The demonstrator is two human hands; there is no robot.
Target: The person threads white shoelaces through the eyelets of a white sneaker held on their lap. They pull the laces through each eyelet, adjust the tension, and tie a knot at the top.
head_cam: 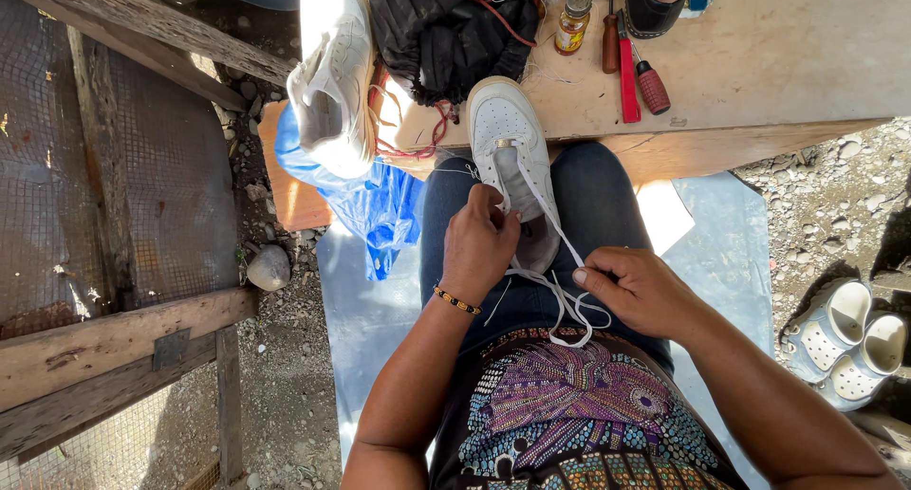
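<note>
A white sneaker [508, 134] rests on my lap, toe pointing away toward the wooden workbench [778, 63]. My left hand [477, 243] grips the shoe at its tongue and lace holes. My right hand [638, 286] pinches the white shoelace [560, 291], which runs from the shoe's eyelets down to a loose loop over my jeans. A second white sneaker [332, 87] lies on its side at the bench's left end.
On the bench lie a black cloth [446, 30], a small amber bottle [572, 20], red-handled tools [638, 73] and a black shoe [655, 1]. A blue plastic bag [370, 201] hangs below. Wooden mesh frames [114, 196] stand left; pale clogs [849, 343] lie on gravel right.
</note>
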